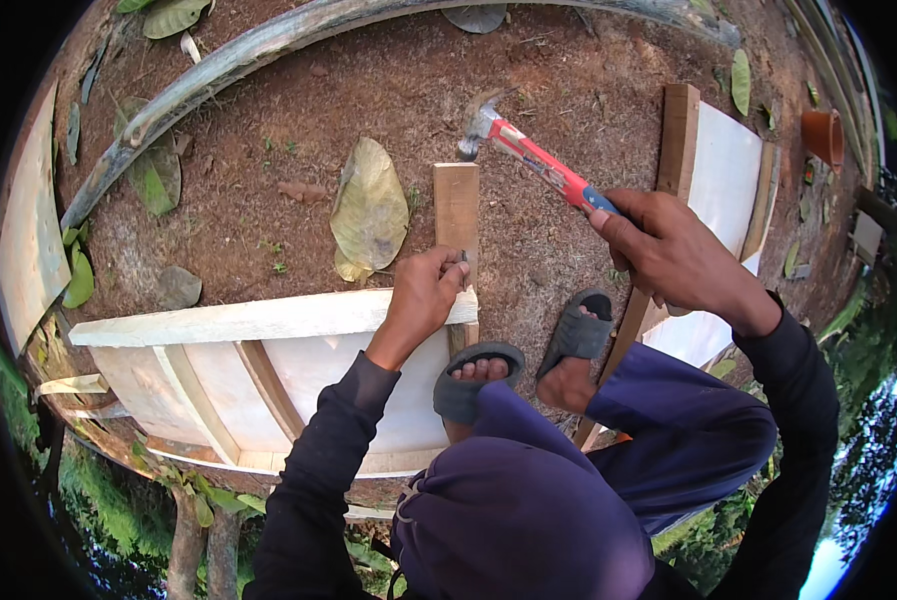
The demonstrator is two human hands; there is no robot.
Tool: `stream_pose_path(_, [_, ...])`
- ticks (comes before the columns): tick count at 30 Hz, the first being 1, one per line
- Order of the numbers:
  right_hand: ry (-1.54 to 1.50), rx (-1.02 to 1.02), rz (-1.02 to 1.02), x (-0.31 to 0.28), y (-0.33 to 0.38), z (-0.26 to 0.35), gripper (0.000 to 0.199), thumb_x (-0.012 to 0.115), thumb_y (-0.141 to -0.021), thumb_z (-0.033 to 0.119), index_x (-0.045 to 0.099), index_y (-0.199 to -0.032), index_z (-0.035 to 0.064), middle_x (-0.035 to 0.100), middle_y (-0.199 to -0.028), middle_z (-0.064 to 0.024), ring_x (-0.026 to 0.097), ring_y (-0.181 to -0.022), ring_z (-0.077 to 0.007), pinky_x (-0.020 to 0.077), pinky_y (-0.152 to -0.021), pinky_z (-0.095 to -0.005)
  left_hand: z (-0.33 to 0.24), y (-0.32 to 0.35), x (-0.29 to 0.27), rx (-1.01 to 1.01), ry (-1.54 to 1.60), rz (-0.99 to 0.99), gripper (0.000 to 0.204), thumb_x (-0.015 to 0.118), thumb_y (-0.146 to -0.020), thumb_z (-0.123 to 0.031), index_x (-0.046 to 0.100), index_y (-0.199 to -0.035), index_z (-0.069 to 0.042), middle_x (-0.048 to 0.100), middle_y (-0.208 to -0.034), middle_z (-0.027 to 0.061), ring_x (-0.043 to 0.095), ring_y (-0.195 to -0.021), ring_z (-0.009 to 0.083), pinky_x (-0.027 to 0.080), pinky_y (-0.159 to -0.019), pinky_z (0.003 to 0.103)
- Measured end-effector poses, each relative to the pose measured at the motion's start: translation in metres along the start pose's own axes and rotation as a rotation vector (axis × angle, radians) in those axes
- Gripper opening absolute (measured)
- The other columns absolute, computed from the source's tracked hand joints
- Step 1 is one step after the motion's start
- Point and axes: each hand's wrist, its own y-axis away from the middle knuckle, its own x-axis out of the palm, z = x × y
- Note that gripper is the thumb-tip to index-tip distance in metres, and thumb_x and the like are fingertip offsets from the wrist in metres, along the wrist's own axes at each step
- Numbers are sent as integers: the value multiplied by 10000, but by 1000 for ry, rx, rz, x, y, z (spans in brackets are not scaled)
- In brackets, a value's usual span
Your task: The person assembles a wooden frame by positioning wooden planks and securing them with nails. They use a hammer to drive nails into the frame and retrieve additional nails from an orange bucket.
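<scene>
My right hand grips the handle of a claw hammer, which is red with a blue, star-patterned end. The hammer's metal head hovers just past the far end of a brown wooden post. On that post, close to a white-faced wooden rail, my left hand is closed, thumb and finger pinching what looks like a small nail. Most of the nail is hidden by the fingers. The rail forms the top edge of a slatted wooden frame with white panels.
Another wood-framed white panel stands at the right, near an orange pot. A long curved pole crosses the far ground. A big dry leaf lies on the brown soil. My sandalled feet are beside the frame.
</scene>
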Motion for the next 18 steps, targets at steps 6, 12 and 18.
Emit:
stream_pose_path(6, [18, -158, -73, 12, -3, -10, 384, 459, -1073, 303, 570, -944, -42, 548, -656, -176, 557, -618, -373, 443, -642, -476, 5, -2, 2, 4, 3, -15, 195, 626, -964, -68, 668, -1025, 112, 736, -848, 139, 724, -787, 152, 591, -719, 283])
stream_pose_path(12, [19, 24, 160, 13, 11, -22, 421, 493, -1056, 326, 608, -914, -53, 613, -718, -214, 638, -708, -403, 484, -685, -452, 0, 1, 0, -32, -28, -21, 197, 640, -962, -73, 674, -1030, 109, 735, -847, 128, 717, -792, 139, 587, -716, 280])
stream_pose_path(18, [11, -97, -81, 8, -5, -16, 425, 496, -1051, 335, 599, -919, -56, 616, -710, -220, 634, -696, -415, 483, -674, -475, 5, 1, 1, -9, -15, -16, 181, 644, -962, -69, 682, -1029, 94, 735, -838, 118, 711, -786, 131, 583, -723, 275])
